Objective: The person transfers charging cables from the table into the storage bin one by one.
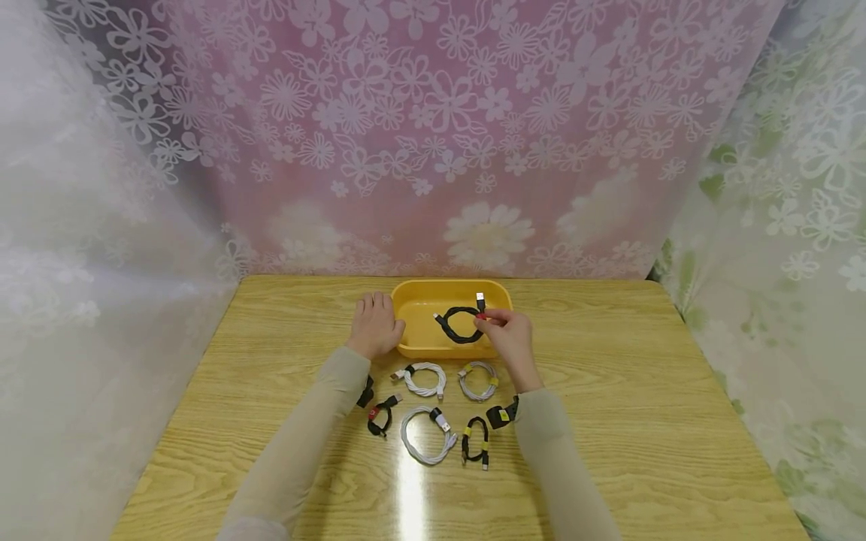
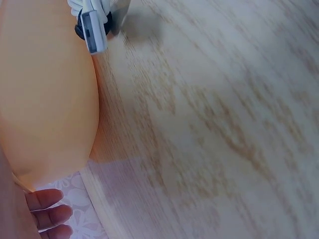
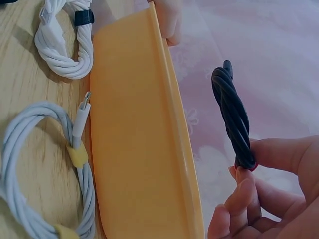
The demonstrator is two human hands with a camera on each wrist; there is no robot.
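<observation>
Black cable coil (image 1: 463, 340), raised over the right half of the yellow tray (image 1: 433, 353), not down on its floor, judging by the right wrist view. Pinched by the right grip (image 1: 510, 334) at the red tie (image 1: 481, 316), thumb against fingertips; probably taken there to keep the loops bundled, with the metal USB plug (image 1: 480, 298) left free and aimed toward the far edge of the tabletop (image 1: 609, 361). In the left grip (image 1: 375, 327), the tray's left end, clasped with thumb over the rim and fingers outside, likely to stop any sliding. Set close to that far edge, about midway between left and right edges, perhaps to leave room in front for other coils: white cable coil (image 1: 426, 393) and grey cable coil (image 1: 482, 397) just beside the near wall; farther toward the near edge, small black coil (image 1: 388, 415) on the left, large white coil (image 1: 407, 437) in the middle, yellow-tied black coil (image 1: 485, 436) on the right.
</observation>
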